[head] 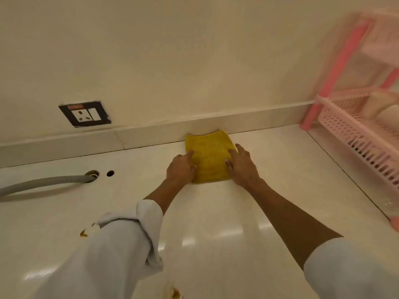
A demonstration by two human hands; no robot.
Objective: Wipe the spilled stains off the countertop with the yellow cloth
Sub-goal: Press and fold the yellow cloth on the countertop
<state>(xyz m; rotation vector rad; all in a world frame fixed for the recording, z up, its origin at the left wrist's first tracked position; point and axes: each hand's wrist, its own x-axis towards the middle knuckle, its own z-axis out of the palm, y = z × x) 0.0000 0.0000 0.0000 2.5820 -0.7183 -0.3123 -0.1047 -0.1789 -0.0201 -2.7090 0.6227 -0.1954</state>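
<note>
A folded yellow cloth [209,156] lies flat on the cream countertop [216,212], its far edge against the low backsplash. My left hand [181,168] rests on the cloth's left edge, fingers pressing the fabric. On the cloth's right edge sits my right hand [243,166], its fingers laid over the fabric. Brown stains [83,233] show on the counter by my left sleeve, and another brown stain [175,292] sits at the bottom edge. Parts of the stains are hidden by my sleeve.
A grey corrugated hose [43,184] runs from the left into a hole in the counter, with a small hole [110,173] beside it. A wall socket [86,114] is above. A pink plastic rack [358,126] stands at the right.
</note>
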